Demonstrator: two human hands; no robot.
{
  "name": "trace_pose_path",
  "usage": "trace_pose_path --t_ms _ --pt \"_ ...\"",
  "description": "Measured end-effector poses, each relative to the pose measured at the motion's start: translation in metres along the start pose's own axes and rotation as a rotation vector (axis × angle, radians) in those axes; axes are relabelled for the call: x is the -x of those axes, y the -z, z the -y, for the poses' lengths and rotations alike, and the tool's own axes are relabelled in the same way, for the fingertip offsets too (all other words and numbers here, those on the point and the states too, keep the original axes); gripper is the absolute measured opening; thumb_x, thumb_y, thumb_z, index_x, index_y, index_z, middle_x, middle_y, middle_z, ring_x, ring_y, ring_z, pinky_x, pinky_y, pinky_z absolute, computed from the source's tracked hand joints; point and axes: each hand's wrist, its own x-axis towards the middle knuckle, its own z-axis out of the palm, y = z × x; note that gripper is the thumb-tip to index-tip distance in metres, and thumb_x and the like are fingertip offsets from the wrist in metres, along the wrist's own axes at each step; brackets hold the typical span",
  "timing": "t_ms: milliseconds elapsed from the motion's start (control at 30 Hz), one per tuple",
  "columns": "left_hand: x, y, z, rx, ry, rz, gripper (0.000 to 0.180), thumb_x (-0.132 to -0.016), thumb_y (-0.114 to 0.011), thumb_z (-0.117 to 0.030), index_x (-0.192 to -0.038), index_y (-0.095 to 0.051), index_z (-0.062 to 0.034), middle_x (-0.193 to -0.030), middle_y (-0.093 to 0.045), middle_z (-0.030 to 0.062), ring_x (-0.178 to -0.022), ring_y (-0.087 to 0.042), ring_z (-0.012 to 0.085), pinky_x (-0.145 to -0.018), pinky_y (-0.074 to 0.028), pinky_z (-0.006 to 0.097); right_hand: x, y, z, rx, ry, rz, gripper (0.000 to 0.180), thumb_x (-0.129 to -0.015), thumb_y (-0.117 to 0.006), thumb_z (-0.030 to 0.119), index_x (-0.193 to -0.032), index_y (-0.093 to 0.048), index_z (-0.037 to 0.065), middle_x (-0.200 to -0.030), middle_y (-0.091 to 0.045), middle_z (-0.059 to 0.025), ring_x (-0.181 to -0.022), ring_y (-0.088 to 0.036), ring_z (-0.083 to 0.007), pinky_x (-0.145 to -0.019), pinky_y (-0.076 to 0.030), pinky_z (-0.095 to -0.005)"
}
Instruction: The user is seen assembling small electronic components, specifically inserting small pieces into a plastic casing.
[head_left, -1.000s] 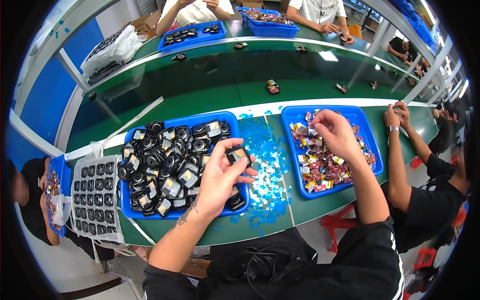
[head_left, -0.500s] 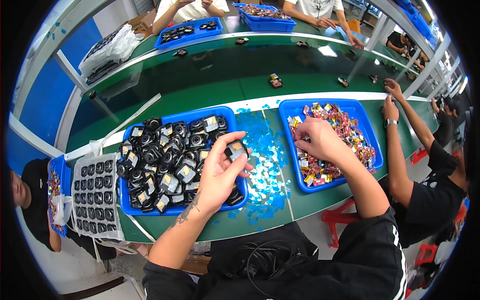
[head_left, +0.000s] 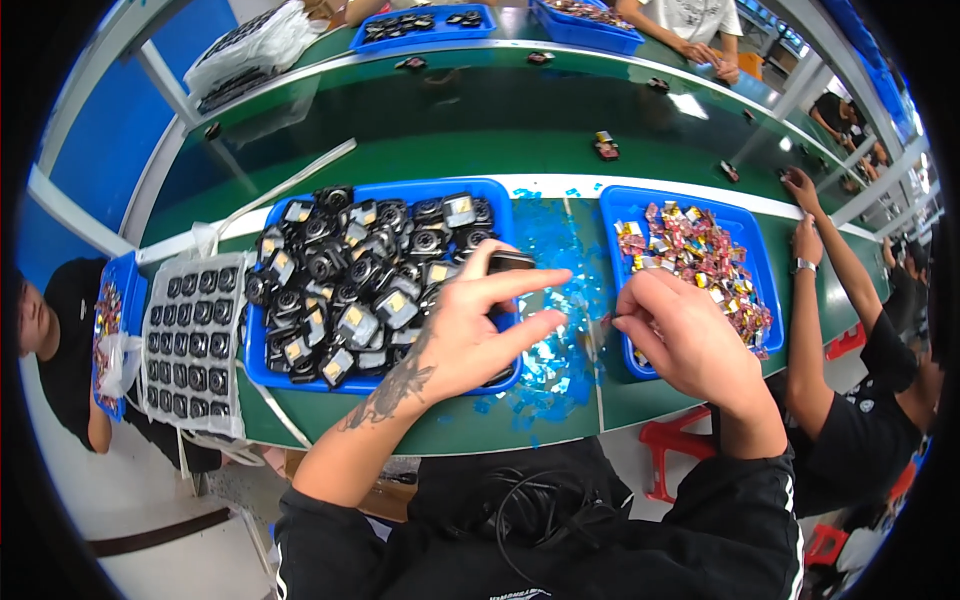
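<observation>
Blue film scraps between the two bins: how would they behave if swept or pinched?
The scraps look thin and flat, so probably very light and apt to scatter when swept. They lie flush on the table in overlapping flakes, so likely hard to pinch singly. Their glossy look suggests that they may slide or cling.

Left hand [head_left: 470,325], forearm tattooed, reaches forward with index and middle fingers extended, thumb raised; right hand [head_left: 680,335] curls beside it, fingertips pinched toward the left.
</observation>
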Motion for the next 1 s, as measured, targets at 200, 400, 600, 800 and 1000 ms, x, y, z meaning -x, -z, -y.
trace_pose_path --t_ms 200,400,600,800,1000 --pt "0.004 -0.010 0.010 0.032 -0.107 0.152 0.025 -0.077 -0.078 -0.019 -0.100 -0.073 -0.0095 -0.098 -0.060 0.0098 -0.095 -0.061 0.0245 -0.081 -0.050 0.036 -0.008 -0.011 0.015 -0.363 0.045 -0.029 0.012 -0.080 -0.070 -0.002 -0.091 -0.065 0.000 -0.082 -0.064 -0.0105 -0.073 -0.066 -0.0214 -0.063 -0.052 -0.0309" --pt "0.007 -0.017 0.005 0.055 -0.202 -0.022 0.016 -0.078 -0.075 -0.012 -0.092 -0.073 -0.0042 -0.093 -0.061 0.0114 -0.087 -0.063 0.0236 -0.076 -0.051 0.034 -0.003 -0.032 0.016 -0.752 -0.161 -0.138 0.015 -0.082 -0.070 -0.003 -0.096 -0.065 -0.002 -0.084 -0.066 -0.0069 -0.074 -0.063 -0.0105 -0.067 -0.051 -0.0237" --pt "0.011 -0.018 0.003 0.039 -0.151 -0.052 0.014 -0.079 -0.073 -0.007 -0.092 -0.073 -0.0039 -0.096 -0.062 0.0120 -0.085 -0.063 0.0224 -0.075 -0.051 0.033 -0.002 -0.041 0.008 -1.087 -0.269 -0.099 0.010 -0.088 -0.067 0.004 -0.094 -0.065 -0.004 -0.088 -0.066 -0.0048 -0.079 -0.061 -0.0068 -0.070 -0.050 -0.0203" --pt "0.010 -0.019 0.009 0.004 -0.168 0.044 0.013 -0.080 -0.072 -0.007 -0.092 -0.073 -0.0044 -0.098 -0.061 0.0130 -0.082 -0.064 0.0243 -0.071 -0.051 0.034 -0.006 -0.042 -0.014 -1.243 -0.347 0.134 0.014 -0.088 -0.069 0.012 -0.086 -0.066 -0.001 -0.082 -0.066 -0.0032 -0.074 -0.059 -0.0060 -0.065 -0.047 -0.0203" --pt "0.009 -0.017 0.010 -0.004 -0.022 0.162 0.013 -0.079 -0.074 -0.007 -0.092 -0.073 -0.0033 -0.095 -0.062 0.0108 -0.086 -0.060 0.0192 -0.076 -0.049 0.030 -0.015 -0.059 -0.011 -0.892 -0.376 -0.060 0.011 -0.087 -0.068 0.010 -0.085 -0.063 0.001 -0.077 -0.064 -0.0037 -0.067 -0.060 -0.0112 -0.059 -0.047 -0.0252"
